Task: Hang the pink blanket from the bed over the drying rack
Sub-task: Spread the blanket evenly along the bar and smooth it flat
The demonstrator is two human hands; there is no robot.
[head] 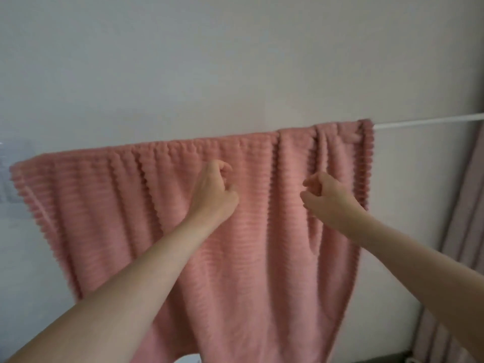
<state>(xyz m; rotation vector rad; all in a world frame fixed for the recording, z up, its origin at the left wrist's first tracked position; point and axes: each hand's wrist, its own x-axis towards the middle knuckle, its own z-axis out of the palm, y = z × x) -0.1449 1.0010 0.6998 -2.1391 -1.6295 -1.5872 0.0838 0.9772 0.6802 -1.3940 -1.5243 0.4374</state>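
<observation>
The pink ribbed blanket (110, 205) hangs draped over a white rail of the drying rack (429, 123), which slopes up to the right; the blanket hides most of the rail. Its right part is bunched in folds near the top. My left hand (213, 191) is in front of the blanket's middle, fingers curled, with no cloth clearly pinched. My right hand (326, 199) hovers in front of the bunched folds, fingers loosely curled and apart, holding nothing that I can see.
A plain pale wall (235, 61) is behind the rack. A mauve curtain (461, 231) hangs at the right edge. A white rounded object (190, 358) peeks in at the bottom under the blanket.
</observation>
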